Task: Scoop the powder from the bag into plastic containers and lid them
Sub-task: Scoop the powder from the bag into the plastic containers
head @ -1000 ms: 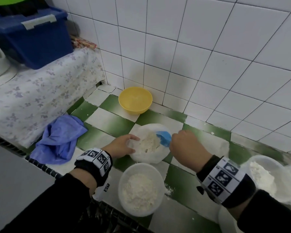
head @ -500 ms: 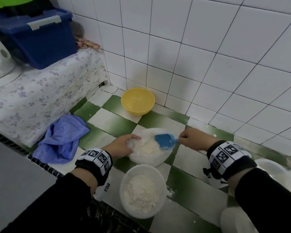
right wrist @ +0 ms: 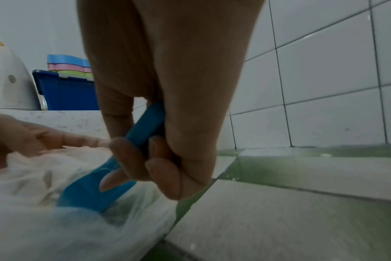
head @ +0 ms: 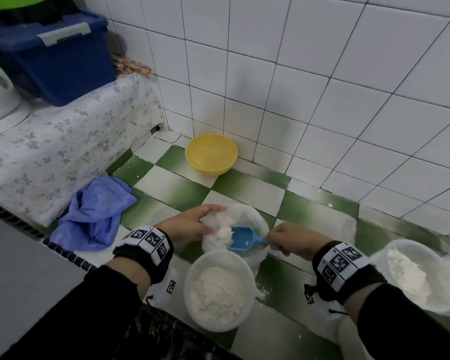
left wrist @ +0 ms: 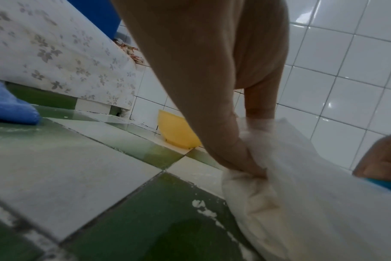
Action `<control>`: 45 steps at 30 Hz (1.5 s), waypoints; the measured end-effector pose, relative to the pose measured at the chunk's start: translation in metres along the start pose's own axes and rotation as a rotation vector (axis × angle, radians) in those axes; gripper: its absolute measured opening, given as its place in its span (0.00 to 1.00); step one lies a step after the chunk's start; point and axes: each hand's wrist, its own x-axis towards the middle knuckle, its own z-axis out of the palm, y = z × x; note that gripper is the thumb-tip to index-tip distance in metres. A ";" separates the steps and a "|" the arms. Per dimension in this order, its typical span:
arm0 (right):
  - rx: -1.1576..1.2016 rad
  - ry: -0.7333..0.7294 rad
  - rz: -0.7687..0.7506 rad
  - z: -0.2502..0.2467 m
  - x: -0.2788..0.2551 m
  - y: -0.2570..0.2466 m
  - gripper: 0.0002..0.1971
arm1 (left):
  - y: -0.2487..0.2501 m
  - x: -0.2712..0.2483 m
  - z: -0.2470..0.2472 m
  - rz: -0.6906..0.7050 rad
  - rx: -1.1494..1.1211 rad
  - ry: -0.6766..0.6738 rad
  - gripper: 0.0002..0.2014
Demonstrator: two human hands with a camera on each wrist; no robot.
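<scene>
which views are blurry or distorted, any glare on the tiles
Head view: sharp, wall tiles bowed by the wide lens. Left wrist view: left hand and bag soft, glare spots on the tiles. Right wrist view: right hand and blue scoop blurred and dim.

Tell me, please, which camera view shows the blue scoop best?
The head view: the whole scoop shows, its mouth in the powder in the bag, its handle in the right hand. The right wrist view shows the gripped handle close up; the left wrist view shows only a blue sliver at the edge.
</scene>
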 end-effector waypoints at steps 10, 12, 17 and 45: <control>0.102 0.147 0.013 0.005 -0.009 0.015 0.13 | -0.006 -0.012 -0.016 0.064 0.098 0.123 0.24; 0.005 0.186 -0.002 0.004 -0.011 0.010 0.13 | -0.006 -0.016 -0.014 0.027 0.074 0.085 0.25; -0.053 0.231 -0.070 -0.011 -0.027 -0.003 0.13 | -0.005 -0.016 -0.003 -0.031 0.102 0.010 0.30; 0.129 0.151 0.113 0.018 -0.004 0.002 0.15 | -0.005 -0.002 0.010 -0.041 0.232 -0.164 0.30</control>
